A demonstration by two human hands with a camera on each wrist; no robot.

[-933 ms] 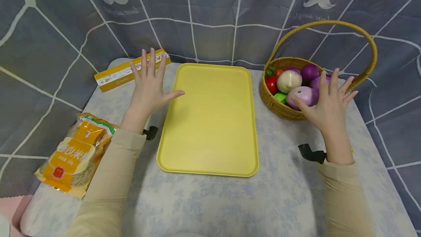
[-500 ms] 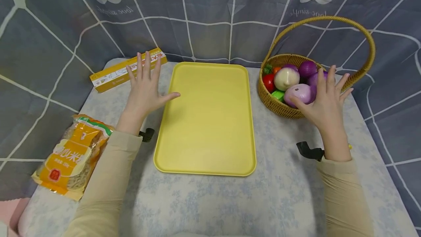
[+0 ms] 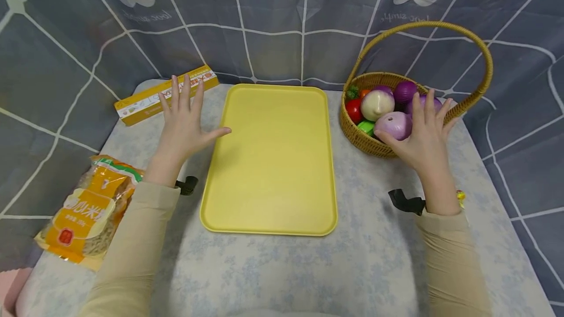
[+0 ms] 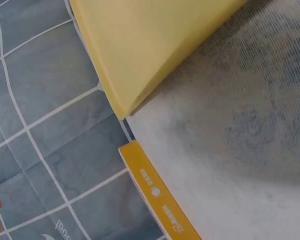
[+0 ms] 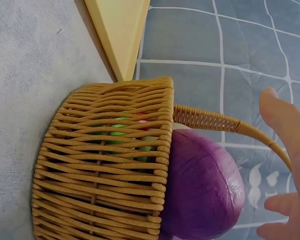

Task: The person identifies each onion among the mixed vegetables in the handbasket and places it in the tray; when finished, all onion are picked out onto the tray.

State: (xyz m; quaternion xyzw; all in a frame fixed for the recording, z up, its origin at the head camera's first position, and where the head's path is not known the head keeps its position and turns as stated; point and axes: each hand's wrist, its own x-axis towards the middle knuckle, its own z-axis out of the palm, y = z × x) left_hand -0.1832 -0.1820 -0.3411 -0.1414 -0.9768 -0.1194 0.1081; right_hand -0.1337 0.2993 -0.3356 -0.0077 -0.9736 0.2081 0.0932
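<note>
My left hand (image 3: 180,131) hovers with spread fingers between the yellow tray (image 3: 269,160) and a long orange-yellow box (image 3: 141,104), holding nothing. Its thumb overlaps the tray's left rim in the head view. On the right, my right hand (image 3: 425,146) is raised with fingers spread, in front of a wicker basket (image 3: 367,146) with a tall hoop handle. Inside the basket are a pale purple vegetable (image 3: 393,125), a white-and-purple one (image 3: 377,105), a red onion (image 3: 405,92) and a red tomato (image 3: 354,110). The right wrist view shows a large purple vegetable (image 5: 202,185) bulging over the rim.
An orange bag of dry food (image 3: 88,212) with Chinese print lies at the left of the table (image 3: 264,273). A grey checked curtain (image 3: 273,4) hangs behind and along both sides. Something pink (image 3: 13,285) shows at the lower left corner.
The whole head view has shifted, so tray, basket and hands all sit slightly farther left. Both hands keep their spread pose, and nothing was picked up.
</note>
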